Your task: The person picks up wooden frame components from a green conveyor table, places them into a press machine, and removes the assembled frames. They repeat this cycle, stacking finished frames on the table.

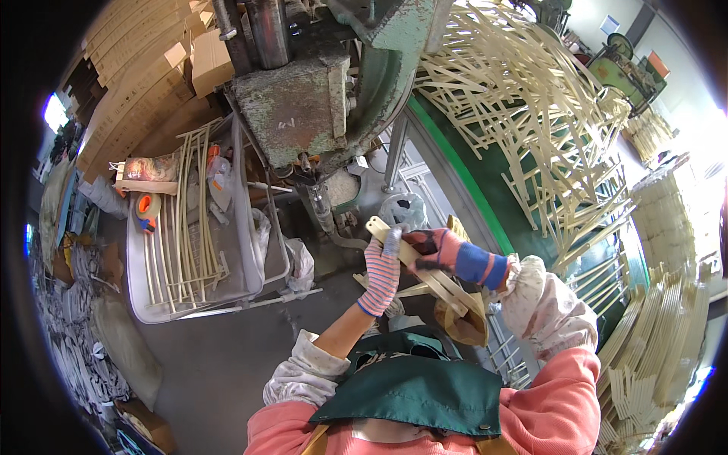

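Between my two hands are cream-coloured flat strips [446,290] with small holes at the upper end, lying together and slanting down to the right. My left hand [381,271], in a pink-and-white striped glove, is closed round them near that upper end. Farther down, my right hand [455,256], in a red and blue glove with dark fingers, grips the same strips from above. The fingers partly cover them, so their exact number is hard to tell. Below their lower end is a brown bag-like thing [460,322], partly hidden.
A worn green press machine [292,110] stands ahead. At left, a grey tub-like cart [243,262] holds long cream rods [199,220] and an orange tape roll [148,205]. A green-edged conveyor table [474,178] at right bears a heap of cream strips [523,83]. Cardboard [144,114] is stacked far left.
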`<action>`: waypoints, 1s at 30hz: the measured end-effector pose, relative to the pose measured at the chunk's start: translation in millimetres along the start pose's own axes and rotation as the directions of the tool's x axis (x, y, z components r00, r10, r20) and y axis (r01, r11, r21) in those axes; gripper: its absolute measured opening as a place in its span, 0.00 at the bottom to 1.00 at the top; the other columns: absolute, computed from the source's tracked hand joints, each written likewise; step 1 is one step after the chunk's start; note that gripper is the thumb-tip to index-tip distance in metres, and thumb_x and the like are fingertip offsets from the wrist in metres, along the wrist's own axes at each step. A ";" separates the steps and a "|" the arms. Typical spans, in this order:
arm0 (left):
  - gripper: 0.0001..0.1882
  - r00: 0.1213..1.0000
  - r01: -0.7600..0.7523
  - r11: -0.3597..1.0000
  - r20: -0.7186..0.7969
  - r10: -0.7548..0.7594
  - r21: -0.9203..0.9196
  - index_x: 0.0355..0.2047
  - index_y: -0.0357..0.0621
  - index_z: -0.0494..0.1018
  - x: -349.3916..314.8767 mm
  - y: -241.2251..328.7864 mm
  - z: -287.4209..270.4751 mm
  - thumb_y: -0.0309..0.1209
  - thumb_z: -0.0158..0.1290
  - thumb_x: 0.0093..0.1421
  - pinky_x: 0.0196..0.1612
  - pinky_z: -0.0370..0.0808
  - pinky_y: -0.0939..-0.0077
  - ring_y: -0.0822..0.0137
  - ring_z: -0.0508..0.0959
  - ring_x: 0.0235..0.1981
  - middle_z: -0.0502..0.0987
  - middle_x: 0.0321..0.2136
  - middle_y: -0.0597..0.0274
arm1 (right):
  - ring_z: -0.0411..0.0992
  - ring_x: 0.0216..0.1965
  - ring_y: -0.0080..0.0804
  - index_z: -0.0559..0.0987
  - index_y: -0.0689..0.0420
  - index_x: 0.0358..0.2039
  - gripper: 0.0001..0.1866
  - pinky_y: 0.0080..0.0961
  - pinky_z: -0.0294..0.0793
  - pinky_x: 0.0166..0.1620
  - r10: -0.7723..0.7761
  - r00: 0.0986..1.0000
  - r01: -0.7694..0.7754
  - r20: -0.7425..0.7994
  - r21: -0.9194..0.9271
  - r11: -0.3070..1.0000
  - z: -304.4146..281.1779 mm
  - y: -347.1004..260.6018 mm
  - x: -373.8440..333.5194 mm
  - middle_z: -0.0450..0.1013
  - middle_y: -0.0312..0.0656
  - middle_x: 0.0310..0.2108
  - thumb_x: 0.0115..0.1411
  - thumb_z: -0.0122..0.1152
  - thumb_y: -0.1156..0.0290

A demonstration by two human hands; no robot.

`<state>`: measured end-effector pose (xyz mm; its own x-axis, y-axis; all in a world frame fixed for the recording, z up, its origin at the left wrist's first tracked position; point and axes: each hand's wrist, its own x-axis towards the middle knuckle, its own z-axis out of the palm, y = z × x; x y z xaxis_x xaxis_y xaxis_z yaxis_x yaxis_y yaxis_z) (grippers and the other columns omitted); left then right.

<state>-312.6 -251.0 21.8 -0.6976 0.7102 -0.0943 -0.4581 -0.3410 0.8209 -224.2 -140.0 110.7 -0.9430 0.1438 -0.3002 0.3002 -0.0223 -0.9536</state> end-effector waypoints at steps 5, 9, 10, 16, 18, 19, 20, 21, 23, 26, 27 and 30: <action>0.32 0.933 0.342 0.939 0.136 -0.334 -0.040 0.45 0.37 0.71 1.6 42.2 -39.3 0.56 0.38 0.63 0.46 0.72 0.69 0.65 0.75 0.40 0.75 0.40 0.57 | 0.69 0.49 0.51 0.65 0.62 0.53 0.35 0.38 0.70 0.50 -0.132 0.991 0.070 0.015 -0.902 0.426 20.1 47.9 7.4 0.70 0.56 0.45 0.42 0.62 0.67; 0.41 0.757 0.573 0.795 0.242 -0.607 0.199 0.54 0.42 0.63 -9.0 76.7 -70.0 0.66 0.34 0.58 0.47 0.72 0.66 0.62 0.76 0.40 0.74 0.42 0.55 | 0.69 0.42 0.45 0.73 0.54 0.41 0.19 0.36 0.71 0.44 -0.291 0.812 0.562 0.506 -0.812 0.156 41.8 63.3 17.8 0.69 0.44 0.36 0.44 0.56 0.68; 0.40 0.704 0.592 0.764 0.296 -0.645 0.256 0.52 0.43 0.65 -11.2 76.9 -71.2 0.66 0.35 0.57 0.44 0.72 0.68 0.64 0.76 0.38 0.75 0.41 0.57 | 0.68 0.39 0.41 0.74 0.52 0.36 0.14 0.34 0.71 0.42 -0.353 0.728 0.644 0.588 -0.763 0.056 50.0 59.1 21.3 0.67 0.41 0.34 0.46 0.55 0.67; 0.26 0.695 0.711 0.697 0.058 -0.716 0.087 0.45 0.45 0.69 -27.1 76.1 -50.3 0.54 0.49 0.58 0.27 0.73 0.78 0.74 0.74 0.26 0.73 0.29 0.69 | 0.63 0.49 0.42 0.74 0.51 0.38 0.15 0.37 0.66 0.50 -0.686 0.463 0.824 0.561 -0.558 0.100 45.1 41.6 22.4 0.67 0.41 0.44 0.47 0.54 0.71; 0.19 0.876 0.412 0.813 0.065 -0.477 0.411 0.43 0.42 0.68 -33.1 100.7 -42.2 0.42 0.52 0.59 0.23 0.72 0.76 0.72 0.72 0.20 0.71 0.22 0.66 | 0.66 0.46 0.43 0.74 0.51 0.40 0.16 0.37 0.68 0.47 -0.844 0.489 0.773 0.221 -0.557 0.302 2.8 79.1 16.0 0.68 0.43 0.46 0.47 0.53 0.75; 0.18 0.820 0.532 0.753 -0.013 -0.573 0.387 0.42 0.41 0.69 -40.5 120.8 -39.9 0.40 0.53 0.58 0.21 0.70 0.77 0.71 0.70 0.17 0.70 0.19 0.64 | 0.69 0.44 0.45 0.74 0.53 0.42 0.19 0.36 0.69 0.44 -0.744 0.668 0.650 -0.018 -0.472 0.596 -20.3 111.5 16.4 0.70 0.45 0.44 0.47 0.51 0.77; 0.17 0.818 0.541 0.753 -0.025 -0.575 0.374 0.42 0.40 0.68 -49.6 142.9 -36.5 0.38 0.53 0.58 0.19 0.69 0.77 0.71 0.69 0.15 0.69 0.17 0.64 | 0.71 0.42 0.46 0.73 0.54 0.45 0.22 0.35 0.71 0.42 -0.458 0.853 0.430 -0.250 -0.161 0.888 -44.8 151.6 18.0 0.71 0.46 0.42 0.47 0.49 0.80; 0.16 0.790 0.587 0.731 -0.048 -0.611 0.348 0.42 0.40 0.68 -61.4 165.1 -32.3 0.37 0.53 0.59 0.17 0.69 0.77 0.71 0.68 0.13 0.68 0.15 0.63 | 0.71 0.44 0.44 0.74 0.57 0.44 0.20 0.34 0.71 0.44 -0.385 0.673 0.076 -0.632 -0.459 0.885 -55.8 199.1 31.3 0.72 0.48 0.40 0.48 0.52 0.79; 0.15 0.810 0.573 0.765 -0.064 -0.582 0.293 0.40 0.36 0.68 -85.3 206.0 -22.2 0.36 0.51 0.60 0.14 0.68 0.76 0.72 0.68 0.11 0.68 0.14 0.62 | 0.72 0.40 0.46 0.75 0.57 0.42 0.16 0.38 0.72 0.45 -0.224 0.499 -0.275 -0.837 -0.398 0.875 -68.6 302.3 78.0 0.73 0.50 0.40 0.51 0.55 0.71; 0.16 0.891 0.454 0.879 -0.070 -0.449 0.146 0.40 0.33 0.68 -116.8 250.4 -9.1 0.34 0.51 0.59 0.10 0.65 0.74 0.70 0.65 0.07 0.65 0.10 0.60 | 0.73 0.35 0.51 0.76 0.56 0.42 0.25 0.42 0.72 0.42 -0.016 0.608 -0.595 -0.794 -0.468 0.654 -27.4 444.3 135.4 0.75 0.51 0.34 0.57 0.48 0.48; 0.16 0.916 0.399 0.914 -0.074 -0.394 0.071 0.40 0.31 0.68 -125.9 260.2 -4.3 0.34 0.51 0.59 0.08 0.64 0.73 0.69 0.64 0.05 0.65 0.09 0.60 | 0.73 0.32 0.51 0.76 0.56 0.42 0.30 0.43 0.72 0.41 0.312 0.601 -0.694 -0.736 -0.287 0.661 -13.8 475.7 153.4 0.75 0.51 0.30 0.58 0.43 0.41; 0.18 0.959 0.272 0.954 -0.116 -0.259 0.124 0.38 0.26 0.68 -145.8 282.2 5.9 0.32 0.55 0.57 0.05 0.62 0.72 0.67 0.64 0.04 0.66 0.08 0.56 | 0.72 0.28 0.44 0.77 0.55 0.35 0.31 0.42 0.70 0.35 0.784 0.542 -0.467 -0.302 0.667 0.580 42.3 515.1 177.3 0.73 0.45 0.25 0.60 0.38 0.39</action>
<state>-337.0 -447.2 270.5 -0.6147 0.6976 -0.3682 -0.5590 -0.0559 0.8273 -242.8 -167.9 -434.7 -0.2325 0.3596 -0.9037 0.5188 -0.7401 -0.4280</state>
